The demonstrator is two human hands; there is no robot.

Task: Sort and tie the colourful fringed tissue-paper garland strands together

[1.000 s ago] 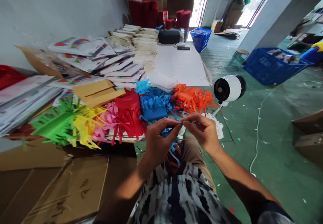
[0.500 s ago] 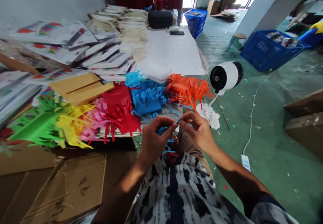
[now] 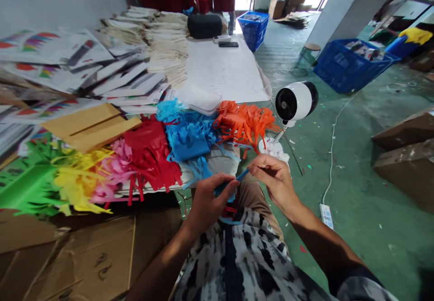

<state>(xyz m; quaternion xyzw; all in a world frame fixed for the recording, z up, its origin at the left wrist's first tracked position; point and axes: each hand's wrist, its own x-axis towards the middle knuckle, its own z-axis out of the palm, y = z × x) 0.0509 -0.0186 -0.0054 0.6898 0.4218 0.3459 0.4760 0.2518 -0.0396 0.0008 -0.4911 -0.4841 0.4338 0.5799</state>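
Between my hands a narrow blue paper strip (image 3: 242,174) is stretched above my lap. My left hand (image 3: 212,200) is closed on its lower end, with more blue paper partly hidden behind the fingers. The thumb and fingers of my right hand (image 3: 273,176) pinch the strip's other end. Just beyond my hands lie fringed paper bundles at the table's near edge: blue (image 3: 190,138), orange (image 3: 247,122), red (image 3: 151,152), pink (image 3: 117,165), yellow (image 3: 79,179) and green (image 3: 27,179).
Brown envelopes (image 3: 90,127) and stacks of printed packets (image 3: 84,52) cover the table's left. Cardboard boxes (image 3: 91,251) stand below it. A white fan (image 3: 298,102) is at the right, with a power strip (image 3: 326,216) and cable on the floor. A blue crate (image 3: 349,66) stands farther back.
My hands have moved apart, the right one going right, so more of the blue strip shows between them. The camera view has shifted slightly to the right.
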